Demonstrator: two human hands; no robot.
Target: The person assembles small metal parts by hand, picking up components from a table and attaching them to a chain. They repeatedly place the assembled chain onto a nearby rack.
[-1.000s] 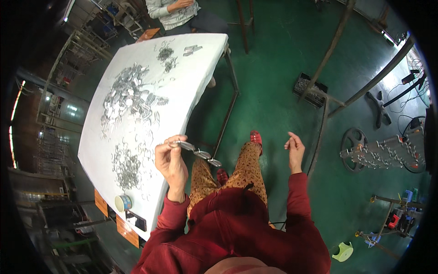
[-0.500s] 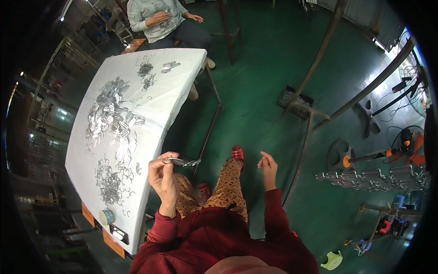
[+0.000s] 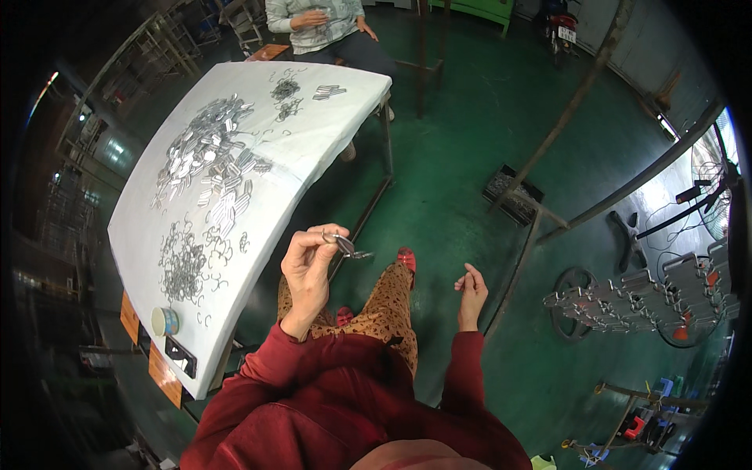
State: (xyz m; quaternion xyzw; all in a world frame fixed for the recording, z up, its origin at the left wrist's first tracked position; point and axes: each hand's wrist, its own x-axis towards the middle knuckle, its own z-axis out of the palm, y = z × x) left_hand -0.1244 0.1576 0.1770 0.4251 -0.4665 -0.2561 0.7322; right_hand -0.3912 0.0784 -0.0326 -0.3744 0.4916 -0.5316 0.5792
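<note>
My left hand (image 3: pixel 308 270) is raised just off the white table's edge. Its thumb and fingers pinch a small bunch of metal hooks and plates (image 3: pixel 345 244), which sticks out to the right of the fingertips. How many pieces are in the bunch I cannot tell. My right hand (image 3: pixel 471 294) hangs in the air over the green floor, fingers loosely bent and apart, with nothing seen in it. On the white table (image 3: pixel 270 200), a heap of shiny flat metal plates (image 3: pixel 211 153) lies in the middle, and a pile of thin curved hooks (image 3: pixel 184 270) nearer to me.
Near the table corner are a round tub (image 3: pixel 164 322) and a dark phone-like device (image 3: pixel 181 356). A seated person (image 3: pixel 321 27) is at the far end. To the right stand a metal frame (image 3: pixel 513 274), a black crate (image 3: pixel 513 196) and a rack hung with metal parts (image 3: pixel 642 301).
The view has turned a little. My left hand, still pinching the metal bunch, has shifted right and up in the picture. The hanging rack at the right shows more of its plates.
</note>
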